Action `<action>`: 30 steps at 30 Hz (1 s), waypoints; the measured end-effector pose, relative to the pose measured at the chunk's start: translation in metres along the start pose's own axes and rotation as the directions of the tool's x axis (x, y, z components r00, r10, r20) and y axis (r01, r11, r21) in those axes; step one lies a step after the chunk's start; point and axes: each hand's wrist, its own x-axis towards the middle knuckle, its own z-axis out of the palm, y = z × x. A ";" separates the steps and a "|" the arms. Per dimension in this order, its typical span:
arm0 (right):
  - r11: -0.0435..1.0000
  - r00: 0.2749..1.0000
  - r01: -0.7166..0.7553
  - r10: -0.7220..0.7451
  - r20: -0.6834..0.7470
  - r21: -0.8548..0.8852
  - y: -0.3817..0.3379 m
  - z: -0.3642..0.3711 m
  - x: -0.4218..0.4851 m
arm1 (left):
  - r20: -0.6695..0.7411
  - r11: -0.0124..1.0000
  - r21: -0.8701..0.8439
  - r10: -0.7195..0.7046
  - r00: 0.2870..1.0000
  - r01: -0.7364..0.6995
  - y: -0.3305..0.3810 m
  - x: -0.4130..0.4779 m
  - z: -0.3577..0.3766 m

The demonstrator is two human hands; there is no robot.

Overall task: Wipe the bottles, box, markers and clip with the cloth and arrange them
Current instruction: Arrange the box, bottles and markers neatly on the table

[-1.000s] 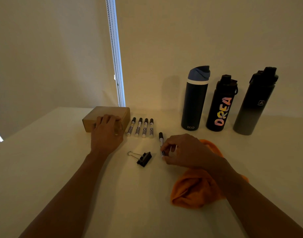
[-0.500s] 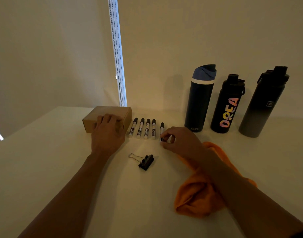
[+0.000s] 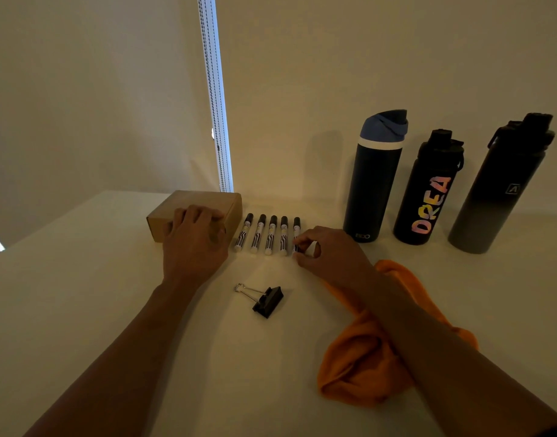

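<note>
A plain brown cardboard box (image 3: 208, 200), flat-sided and sharp-edged, sits left of centre on the smooth pale table (image 3: 113, 310). The left hand (image 3: 195, 244) holds it from the near side, bent fingers lying on its top. Just right of the box, five slim cylindrical markers (image 3: 271, 234) lie side by side in a row, black caps pointing toward the wall, white barrels with dark print. The right hand (image 3: 330, 253) pinches the near end of the rightmost marker (image 3: 296, 227) between thumb and forefinger. Below the row lies a black binder clip (image 3: 267, 301) with thin wire handles. A soft, crumpled orange cloth (image 3: 359, 367) lies at lower right under the right forearm. Three tall matte bottles stand upright at upper right: a blue-lidded bottle (image 3: 375, 184), a black lettered bottle (image 3: 428, 200), and a grey-fading bottle (image 3: 498, 197).
</note>
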 end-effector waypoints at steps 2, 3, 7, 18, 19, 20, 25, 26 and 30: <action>1.000 1.000 0.007 -0.007 -0.005 0.004 0.000 0.000 0.000 | -0.006 1.000 -0.012 -0.001 1.000 0.001 0.001 -0.001 -0.001; 1.000 1.000 0.007 -0.007 -0.003 0.005 0.001 0.000 -0.001 | -0.010 1.000 -0.013 -0.001 1.000 0.001 0.002 -0.001 -0.002; 1.000 1.000 0.007 -0.007 0.003 0.002 0.001 0.000 0.000 | -0.018 1.000 -0.015 0.007 1.000 -0.007 0.002 -0.002 -0.003; 0.999 0.999 -0.006 0.008 -0.033 0.051 -0.005 -0.008 -0.009 | -0.011 1.000 -0.015 -0.006 1.000 0.006 0.002 -0.001 -0.001; 0.999 0.999 0.008 -0.006 -0.041 0.047 -0.006 -0.009 -0.010 | -0.006 1.000 -0.020 -0.009 1.000 0.009 0.002 -0.001 -0.001; 0.999 0.999 0.027 -0.025 -0.046 0.039 -0.008 -0.010 -0.012 | -0.002 1.000 -0.023 -0.009 1.000 0.009 0.002 -0.001 -0.001; 0.991 0.993 0.118 -0.117 -0.019 0.057 -0.023 -0.016 -0.024 | -0.012 1.000 -0.023 0.004 1.000 -0.004 0.003 -0.002 -0.003; 0.988 0.991 0.137 -0.137 0.007 0.070 -0.027 -0.018 -0.028 | -0.012 1.000 -0.026 0.001 1.000 -0.001 0.003 -0.002 -0.003; 0.974 0.970 0.184 -0.201 0.135 0.128 -0.046 -0.026 -0.047 | -0.012 0.999 -0.045 -0.010 1.000 0.010 0.001 -0.003 -0.003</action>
